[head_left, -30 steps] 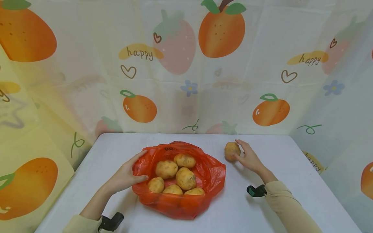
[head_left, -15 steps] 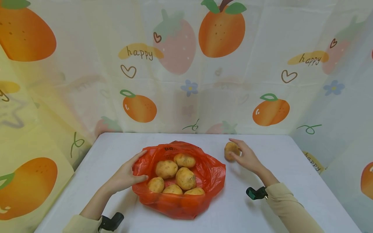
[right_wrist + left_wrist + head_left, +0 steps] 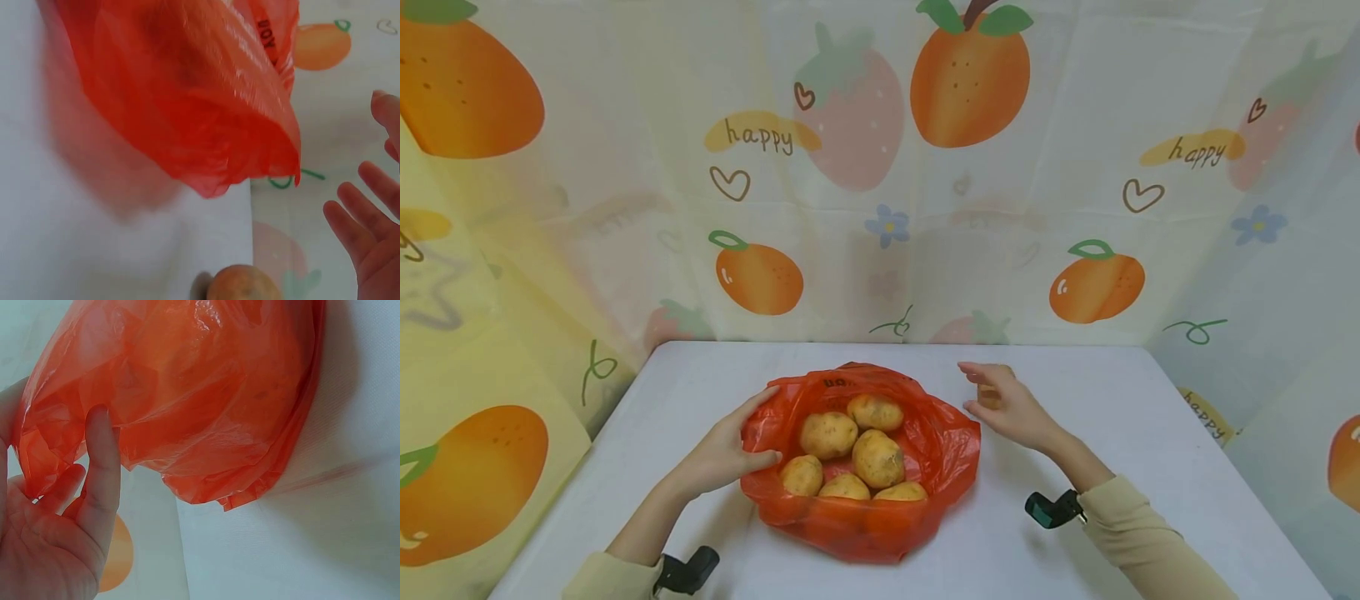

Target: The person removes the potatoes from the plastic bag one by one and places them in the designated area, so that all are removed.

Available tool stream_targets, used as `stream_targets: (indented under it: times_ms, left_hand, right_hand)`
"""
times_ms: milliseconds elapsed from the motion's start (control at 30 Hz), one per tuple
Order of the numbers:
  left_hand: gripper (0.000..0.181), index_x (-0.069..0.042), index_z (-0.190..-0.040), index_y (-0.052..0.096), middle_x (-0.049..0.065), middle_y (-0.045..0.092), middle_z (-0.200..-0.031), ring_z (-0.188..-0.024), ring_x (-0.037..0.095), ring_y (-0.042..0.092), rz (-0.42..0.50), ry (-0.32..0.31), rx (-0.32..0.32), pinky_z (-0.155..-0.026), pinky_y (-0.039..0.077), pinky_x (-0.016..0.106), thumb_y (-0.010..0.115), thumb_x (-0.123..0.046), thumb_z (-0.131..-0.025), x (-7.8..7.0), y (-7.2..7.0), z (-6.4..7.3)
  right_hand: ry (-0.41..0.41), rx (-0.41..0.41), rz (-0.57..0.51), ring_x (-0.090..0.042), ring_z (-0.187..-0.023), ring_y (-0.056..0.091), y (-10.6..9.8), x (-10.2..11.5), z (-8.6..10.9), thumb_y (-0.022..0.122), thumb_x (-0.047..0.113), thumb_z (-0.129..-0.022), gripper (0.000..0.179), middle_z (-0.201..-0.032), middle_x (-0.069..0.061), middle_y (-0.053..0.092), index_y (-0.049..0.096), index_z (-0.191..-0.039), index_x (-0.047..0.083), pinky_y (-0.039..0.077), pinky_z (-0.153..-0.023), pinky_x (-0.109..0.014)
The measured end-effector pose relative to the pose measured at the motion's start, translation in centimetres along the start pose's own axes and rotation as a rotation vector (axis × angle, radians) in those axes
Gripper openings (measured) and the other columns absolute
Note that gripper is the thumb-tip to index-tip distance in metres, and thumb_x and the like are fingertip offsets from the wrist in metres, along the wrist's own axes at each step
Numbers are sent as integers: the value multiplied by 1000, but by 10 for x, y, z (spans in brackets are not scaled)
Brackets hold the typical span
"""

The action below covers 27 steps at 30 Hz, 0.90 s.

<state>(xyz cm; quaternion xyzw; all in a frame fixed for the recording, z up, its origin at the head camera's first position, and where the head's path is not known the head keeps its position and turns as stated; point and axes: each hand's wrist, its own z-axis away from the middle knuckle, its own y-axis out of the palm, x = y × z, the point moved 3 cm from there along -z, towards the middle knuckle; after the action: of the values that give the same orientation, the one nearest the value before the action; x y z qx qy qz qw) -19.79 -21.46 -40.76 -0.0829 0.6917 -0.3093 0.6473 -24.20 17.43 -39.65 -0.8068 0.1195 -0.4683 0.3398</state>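
Note:
A red plastic bag (image 3: 865, 533) stands on the white table with its mouth wide and several potatoes (image 3: 877, 460) inside. At its left side my left hand (image 3: 718, 450) holds the rim, thumb over the edge and fingers along the outside. In the left wrist view, a fold of bag film lies between thumb and fingers (image 3: 102, 469). My right hand (image 3: 1011, 408) is raised past the bag's right edge, fingers extended and holding nothing. Behind it a single potato (image 3: 244, 286) rests on the table, mostly hidden by the hand in the head view.
The white table (image 3: 722, 362) ends at a straight back edge, with a fruit-print curtain (image 3: 850, 267) hanging behind it. A small black device (image 3: 687, 571) is strapped at the left wrist and another device (image 3: 1052, 508) at the right.
My right hand has moved left, away from around the lone potato and toward the bag, leaving that potato in place. The left hand and the bag have not moved.

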Motion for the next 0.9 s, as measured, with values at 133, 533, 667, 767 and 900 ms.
stream_targets:
  times_ms: [133,533,667,767,900]
  left_hand:
    - [83,-24,-145,25,14,37,-141,-116,35,46,4,2,1,-80,54,40,72,-14,-78,0,0,0]
    - [83,-27,-145,25,13,38,-140,-116,35,47,3,-23,2,-79,54,38,73,-14,-78,4,1,-2]
    - [83,-25,-145,25,15,38,-139,-114,35,48,0,-2,5,-79,54,38,72,-15,-78,5,1,-2]
    - [83,-26,-145,25,14,39,-138,-113,34,49,0,-4,0,-79,54,37,73,-15,-78,6,2,-2]
    - [83,-28,-145,26,11,40,-138,-113,33,49,3,-17,-7,-79,54,36,72,-13,-77,6,3,-3]
  right_hand:
    - [-9,46,-78,-37,-112,53,0,27,-1,63,-1,-83,53,-127,-21,48,44,-133,1,48,-85,-53]
    - [-130,155,-79,-30,-108,58,23,21,0,66,11,-84,52,-127,-9,55,47,-132,11,53,-82,-36]
    - [-142,205,-72,-28,-109,57,31,27,2,65,16,-85,51,-127,-5,54,46,-133,15,53,-82,-34]
    - [-134,244,-66,-26,-111,56,36,32,3,65,20,-86,51,-127,0,53,45,-133,19,52,-84,-34]
    - [-138,292,-51,-24,-112,56,44,35,3,65,23,-86,51,-127,2,53,45,-133,19,51,-88,-32]
